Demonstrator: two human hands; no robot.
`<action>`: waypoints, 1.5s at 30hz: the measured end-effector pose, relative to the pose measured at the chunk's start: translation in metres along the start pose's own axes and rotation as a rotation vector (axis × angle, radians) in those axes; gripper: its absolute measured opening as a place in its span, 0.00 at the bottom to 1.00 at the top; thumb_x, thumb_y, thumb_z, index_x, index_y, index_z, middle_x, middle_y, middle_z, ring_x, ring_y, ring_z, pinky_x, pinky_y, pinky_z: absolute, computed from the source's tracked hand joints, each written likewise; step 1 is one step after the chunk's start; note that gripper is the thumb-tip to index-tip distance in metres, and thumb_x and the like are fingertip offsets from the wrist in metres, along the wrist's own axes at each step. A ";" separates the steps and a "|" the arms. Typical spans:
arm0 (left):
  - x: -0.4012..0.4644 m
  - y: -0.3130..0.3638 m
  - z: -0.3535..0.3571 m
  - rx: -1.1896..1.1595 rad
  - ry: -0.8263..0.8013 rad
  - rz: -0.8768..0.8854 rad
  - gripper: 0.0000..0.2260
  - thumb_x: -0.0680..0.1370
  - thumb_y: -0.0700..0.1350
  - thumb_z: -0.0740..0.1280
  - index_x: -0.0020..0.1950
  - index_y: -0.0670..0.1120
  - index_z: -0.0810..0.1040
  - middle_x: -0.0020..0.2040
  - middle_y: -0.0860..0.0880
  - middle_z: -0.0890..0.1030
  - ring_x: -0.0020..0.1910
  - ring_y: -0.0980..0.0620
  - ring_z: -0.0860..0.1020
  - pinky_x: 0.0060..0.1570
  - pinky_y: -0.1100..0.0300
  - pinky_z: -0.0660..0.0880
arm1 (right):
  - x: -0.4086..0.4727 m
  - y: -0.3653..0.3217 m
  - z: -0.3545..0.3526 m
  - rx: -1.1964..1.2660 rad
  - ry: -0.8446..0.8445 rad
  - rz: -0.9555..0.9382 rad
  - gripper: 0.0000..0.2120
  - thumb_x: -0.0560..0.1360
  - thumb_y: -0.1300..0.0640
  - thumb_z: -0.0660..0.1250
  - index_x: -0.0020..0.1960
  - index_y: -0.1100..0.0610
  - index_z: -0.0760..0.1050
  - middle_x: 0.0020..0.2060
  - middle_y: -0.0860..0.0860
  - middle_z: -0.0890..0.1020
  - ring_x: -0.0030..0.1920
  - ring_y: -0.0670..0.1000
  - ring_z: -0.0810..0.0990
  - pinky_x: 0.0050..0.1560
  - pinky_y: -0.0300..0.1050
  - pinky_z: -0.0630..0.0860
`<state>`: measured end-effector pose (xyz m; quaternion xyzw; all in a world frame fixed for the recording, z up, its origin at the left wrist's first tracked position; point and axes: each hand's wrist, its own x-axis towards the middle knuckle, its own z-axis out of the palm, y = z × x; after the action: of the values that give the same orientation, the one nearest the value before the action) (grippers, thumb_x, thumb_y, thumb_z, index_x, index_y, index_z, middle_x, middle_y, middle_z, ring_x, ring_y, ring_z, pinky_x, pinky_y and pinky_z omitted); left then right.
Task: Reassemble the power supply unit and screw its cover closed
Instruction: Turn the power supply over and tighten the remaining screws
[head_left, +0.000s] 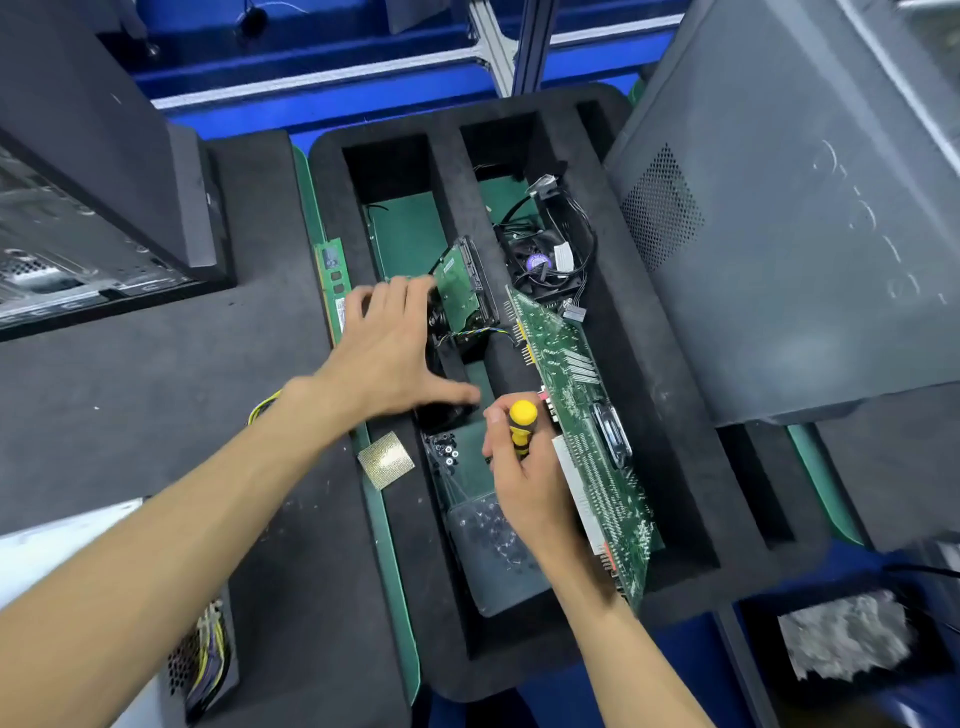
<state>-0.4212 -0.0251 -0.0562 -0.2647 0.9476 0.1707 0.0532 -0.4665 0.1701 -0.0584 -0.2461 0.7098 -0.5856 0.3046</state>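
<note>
A black foam tray (680, 415) with long slots lies on the surface, under both hands. In the slot just beyond the left hand (387, 353) a hard drive (460, 288) leans tilted, green board up, and a small fan with coloured wires (462, 335) sits just below it, beside the fingers. In the same slot, just left of the right hand (524, 478), loose screws (444, 449) lie on the green bottom. Under the right hand and nearer to the person is a clear bag (498, 545) with small dark parts inside. In the next slot, right of the right hand, a long circuit board (587, 426) stands on its edge and leans. Beyond it a cooler fan (540, 262) with black cables lies in the far end of that slot.

The left hand is spread, fingers straight and apart; the fingertips reach to the hard drive, and the thumb points toward the right hand. Whether it touches anything, I cannot tell. The right hand is closed around a screwdriver (522, 423) with a yellow and black handle, the handle end up.

A chip (387, 460) lies on the foam between the two wrists. A memory stick (332, 286) lies left of the left hand. The power supply (202, 660), with its yellow and black wires, is only partly seen under the left forearm, near the person.
</note>
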 end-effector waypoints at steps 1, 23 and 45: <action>-0.009 0.001 0.005 0.098 -0.028 0.011 0.59 0.57 0.82 0.61 0.75 0.42 0.61 0.66 0.45 0.71 0.68 0.44 0.69 0.74 0.43 0.52 | 0.000 0.000 0.001 -0.008 0.012 -0.001 0.11 0.84 0.65 0.58 0.48 0.50 0.68 0.36 0.49 0.71 0.36 0.42 0.70 0.44 0.37 0.69; 0.020 -0.030 -0.009 0.044 -0.013 -0.081 0.50 0.65 0.61 0.79 0.77 0.43 0.59 0.76 0.43 0.67 0.79 0.49 0.58 0.77 0.39 0.38 | -0.001 -0.001 0.004 0.010 0.028 0.057 0.09 0.85 0.63 0.58 0.49 0.52 0.69 0.37 0.51 0.71 0.37 0.44 0.70 0.45 0.35 0.70; 0.011 0.050 0.034 0.288 -0.888 0.178 0.11 0.80 0.39 0.63 0.62 0.42 0.77 0.58 0.41 0.82 0.52 0.41 0.80 0.51 0.53 0.78 | -0.005 0.021 -0.006 -0.326 0.105 -0.166 0.06 0.83 0.54 0.62 0.48 0.54 0.71 0.36 0.51 0.72 0.39 0.50 0.72 0.44 0.44 0.72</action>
<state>-0.4563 0.0215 -0.0756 -0.0739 0.8663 0.1381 0.4744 -0.4670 0.1819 -0.0774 -0.3190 0.7874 -0.4982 0.1736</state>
